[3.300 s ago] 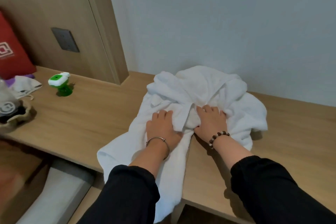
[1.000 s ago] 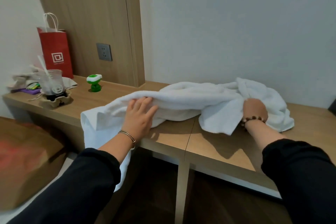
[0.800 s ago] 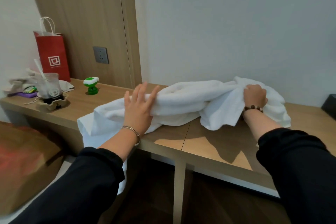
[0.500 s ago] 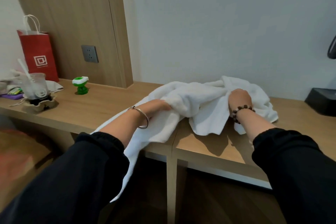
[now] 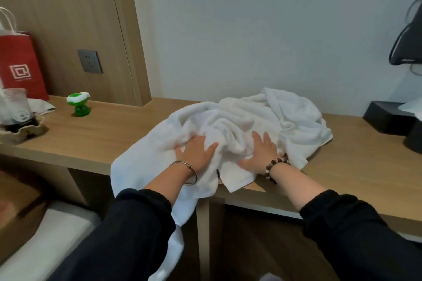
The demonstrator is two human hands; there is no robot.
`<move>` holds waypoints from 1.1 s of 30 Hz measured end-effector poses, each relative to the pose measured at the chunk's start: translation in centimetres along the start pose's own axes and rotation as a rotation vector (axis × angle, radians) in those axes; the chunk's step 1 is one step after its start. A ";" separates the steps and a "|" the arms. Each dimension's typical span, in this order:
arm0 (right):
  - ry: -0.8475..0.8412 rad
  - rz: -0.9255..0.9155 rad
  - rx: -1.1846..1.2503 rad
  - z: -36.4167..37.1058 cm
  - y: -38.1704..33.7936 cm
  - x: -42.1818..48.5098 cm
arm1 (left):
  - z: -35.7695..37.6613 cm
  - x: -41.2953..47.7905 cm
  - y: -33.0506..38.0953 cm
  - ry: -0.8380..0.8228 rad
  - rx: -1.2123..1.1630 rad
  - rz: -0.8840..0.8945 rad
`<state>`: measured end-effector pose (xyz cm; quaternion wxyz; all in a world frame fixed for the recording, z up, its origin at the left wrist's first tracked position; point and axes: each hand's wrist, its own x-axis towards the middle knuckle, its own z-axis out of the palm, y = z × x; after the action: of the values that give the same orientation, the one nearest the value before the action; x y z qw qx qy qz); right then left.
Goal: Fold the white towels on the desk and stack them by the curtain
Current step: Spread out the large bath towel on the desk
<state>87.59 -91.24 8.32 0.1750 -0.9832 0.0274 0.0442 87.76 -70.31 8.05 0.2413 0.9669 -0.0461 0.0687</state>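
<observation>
A crumpled heap of white towels [image 5: 269,114] lies on the wooden desk [image 5: 96,134], against the wall. One part of the towels hangs over the desk's front edge [image 5: 178,212]. My left hand [image 5: 196,153] rests on the heap near the front edge, thumb stretched out, with its fingertips partly covered by a fold. My right hand [image 5: 260,150] presses flat on the towels with its fingers spread. No curtain is in view.
At the desk's left end stand a red paper bag [image 5: 18,66], a plastic cup in a cardboard carrier [image 5: 16,118] and a small green object [image 5: 78,102]. A black box [image 5: 386,118] sits at the right. A wall socket [image 5: 90,61] is on the wood panel.
Both hands let go of the lifted towel and came down near the front edge. The towel now lies bunched on the desk under flat hands.
</observation>
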 end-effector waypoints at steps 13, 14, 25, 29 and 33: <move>0.443 0.211 -0.413 -1.9 4.0 -1.8 | 0.0 0.8 -3.1 0.171 0.344 0.013; 0.426 0.264 -0.461 -2.3 4.5 -1.7 | -0.3 0.9 -3.3 0.211 0.324 -0.002; 0.247 0.073 -0.575 -4.5 5.4 -1.1 | -2.8 0.2 -4.4 0.367 -0.479 -0.162; 0.036 -0.108 -0.297 -2.8 3.9 -1.8 | -2.6 -0.2 -4.2 0.386 -0.581 -0.154; 0.182 0.115 -0.540 -3.9 5.2 -2.1 | -2.8 -0.8 -4.0 0.403 -0.562 -0.125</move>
<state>85.39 -97.38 10.35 -0.0991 -0.9910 0.0857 -0.0286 87.12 -65.44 8.50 0.5059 0.8307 0.0447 0.2278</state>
